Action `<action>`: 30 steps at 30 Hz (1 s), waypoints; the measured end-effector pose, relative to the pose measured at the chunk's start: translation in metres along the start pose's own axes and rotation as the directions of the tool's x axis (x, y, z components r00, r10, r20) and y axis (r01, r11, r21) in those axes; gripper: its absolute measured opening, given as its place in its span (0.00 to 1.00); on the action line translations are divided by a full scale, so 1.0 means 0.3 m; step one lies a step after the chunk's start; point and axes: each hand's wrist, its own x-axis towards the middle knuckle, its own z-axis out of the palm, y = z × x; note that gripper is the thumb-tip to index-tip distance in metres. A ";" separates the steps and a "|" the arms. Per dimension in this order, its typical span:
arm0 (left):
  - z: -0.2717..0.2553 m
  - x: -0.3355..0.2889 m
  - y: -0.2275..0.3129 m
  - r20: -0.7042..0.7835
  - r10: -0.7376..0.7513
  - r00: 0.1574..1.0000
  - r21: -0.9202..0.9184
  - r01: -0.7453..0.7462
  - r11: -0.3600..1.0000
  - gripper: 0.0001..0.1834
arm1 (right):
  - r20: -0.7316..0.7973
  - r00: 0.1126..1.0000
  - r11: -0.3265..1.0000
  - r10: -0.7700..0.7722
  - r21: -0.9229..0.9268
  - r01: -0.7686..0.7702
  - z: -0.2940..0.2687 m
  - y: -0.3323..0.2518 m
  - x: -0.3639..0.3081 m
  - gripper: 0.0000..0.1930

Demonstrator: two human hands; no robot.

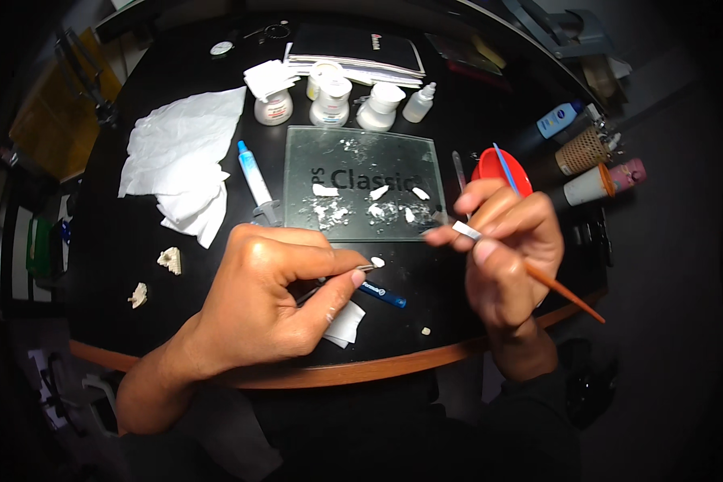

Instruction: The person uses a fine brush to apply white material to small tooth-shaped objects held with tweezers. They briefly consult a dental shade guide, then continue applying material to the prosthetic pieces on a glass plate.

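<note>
My left hand pinches thin metal tweezers whose tip holds a small white tooth-like piece just below the glass mixing slab. My right hand holds a fine brush with an orange wooden handle and a metal ferrule; its tip points left toward the slab's lower right edge. The slab carries several dabs of white paste. A blue pen lies under my left fingers on the black table.
Crumpled white tissue and a syringe lie left of the slab. Small white jars and a dropper bottle stand behind it. A red cup is on the right, with bottles. Two tooth models rest at left.
</note>
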 end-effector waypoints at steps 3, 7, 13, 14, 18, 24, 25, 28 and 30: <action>-0.004 -0.010 0.000 -0.069 0.011 0.998 0.053 -0.007 0.999 0.06 | -0.237 0.972 0.893 -0.002 -0.438 -0.105 -0.128 -0.082 0.079 0.04; 0.009 0.004 0.001 -0.172 0.047 0.984 0.119 -0.027 0.993 0.07 | -0.388 0.908 0.568 0.156 -0.717 -0.404 -0.271 -0.100 0.090 0.03; 0.004 0.006 -0.014 -0.242 0.089 0.966 0.216 -0.036 0.976 0.08 | -0.326 0.895 0.255 0.305 -0.878 -0.406 -0.309 -0.018 0.079 0.06; 0.005 0.005 -0.023 -0.251 0.089 0.964 0.225 -0.031 0.974 0.08 | -0.343 0.888 0.266 0.305 -0.865 -0.426 -0.305 -0.023 0.076 0.06; 0.007 0.000 -0.046 -0.264 0.155 0.952 0.223 -0.097 0.970 0.09 | -0.263 0.956 0.441 0.131 -0.848 -0.293 -0.306 -0.086 0.027 0.05; 0.006 -0.010 -0.022 -0.224 0.163 0.961 0.223 -0.112 0.968 0.08 | -0.386 0.919 0.586 0.081 -0.728 -0.357 -0.382 -0.244 -0.209 0.03; 0.010 -0.009 -0.018 -0.202 0.138 0.969 0.202 -0.097 0.974 0.07 | -0.421 0.905 0.591 0.065 -0.714 -0.375 -0.397 -0.254 -0.255 0.03; 0.021 -0.013 -0.018 -0.175 0.054 0.983 0.119 -0.033 0.992 0.07 | -0.549 0.830 0.561 0.095 -0.660 -0.501 -0.425 -0.263 -0.370 0.03; 0.025 -0.016 -0.016 -0.166 -0.004 0.986 0.052 0.013 0.999 0.08 | -0.562 0.822 0.553 0.091 -0.658 -0.512 -0.445 -0.252 -0.431 0.02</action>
